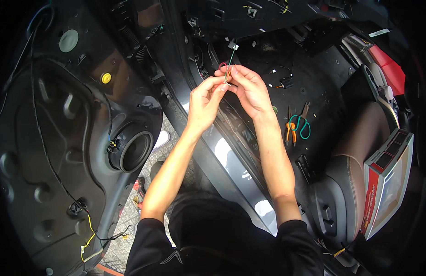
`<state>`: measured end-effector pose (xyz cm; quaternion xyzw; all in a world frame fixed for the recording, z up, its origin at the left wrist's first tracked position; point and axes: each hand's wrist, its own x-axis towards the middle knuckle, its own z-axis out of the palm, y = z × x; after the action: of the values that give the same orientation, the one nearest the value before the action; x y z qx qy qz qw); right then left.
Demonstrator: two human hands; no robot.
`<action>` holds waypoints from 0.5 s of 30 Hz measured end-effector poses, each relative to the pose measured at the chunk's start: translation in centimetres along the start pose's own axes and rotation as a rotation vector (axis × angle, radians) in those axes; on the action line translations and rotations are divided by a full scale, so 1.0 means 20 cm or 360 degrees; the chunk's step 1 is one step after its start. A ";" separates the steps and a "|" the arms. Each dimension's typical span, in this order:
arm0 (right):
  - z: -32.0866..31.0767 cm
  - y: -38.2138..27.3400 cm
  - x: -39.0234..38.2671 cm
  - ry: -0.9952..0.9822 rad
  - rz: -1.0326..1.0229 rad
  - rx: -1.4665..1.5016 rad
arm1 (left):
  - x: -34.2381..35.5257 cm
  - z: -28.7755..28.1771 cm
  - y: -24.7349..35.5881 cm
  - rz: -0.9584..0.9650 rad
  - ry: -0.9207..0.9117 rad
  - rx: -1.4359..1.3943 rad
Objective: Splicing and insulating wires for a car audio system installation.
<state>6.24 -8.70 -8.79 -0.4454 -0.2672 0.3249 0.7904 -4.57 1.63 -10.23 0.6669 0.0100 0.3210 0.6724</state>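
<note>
While the left hand (pixel 205 103) and right hand (pixel 252 92) have closed grip on gathered wires (pixel 228 73), connecting work seems unfinished.

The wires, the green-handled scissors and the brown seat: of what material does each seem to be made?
Wires: smooth, evenly coloured coats suggest plastic; the cores are too small to tell.
Scissors: even green loops look like plastic; thin, pointed blades suggest metal.
Seat: smooth, brown, stitched cover; leather or imitation, I cannot tell.

Black short-sleeved shirt (pixel 213 255), grey angular mark (pixel 173 257)
</note>
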 end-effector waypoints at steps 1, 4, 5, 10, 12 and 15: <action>0.01 -0.02 0.01 -0.0125 -0.0011 -0.0014 | 0.00 0.00 0.01 -0.0081 0.0027 -0.0063; 0.03 -0.05 0.01 -0.0274 -0.0004 0.0044 | 0.02 0.00 0.00 0.0155 0.0045 0.0031; 0.02 -0.04 0.02 -0.0284 -0.0052 0.0118 | 0.03 0.00 0.00 0.0158 0.0042 0.0031; 0.03 0.04 0.05 -0.0231 -0.0182 0.0382 | 0.05 0.02 0.04 0.0451 0.0166 0.0583; 0.05 0.07 0.06 -0.0160 -0.0363 0.0388 | 0.06 0.03 0.03 0.0517 0.0237 0.0614; 0.08 0.08 0.05 -0.0082 -0.0416 0.0335 | 0.05 0.03 0.03 0.0463 0.0336 0.0604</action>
<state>5.25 -6.38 -9.29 -0.3131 -0.3076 0.2567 0.8611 -3.76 1.51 -9.30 0.7383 0.0442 0.4745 0.4772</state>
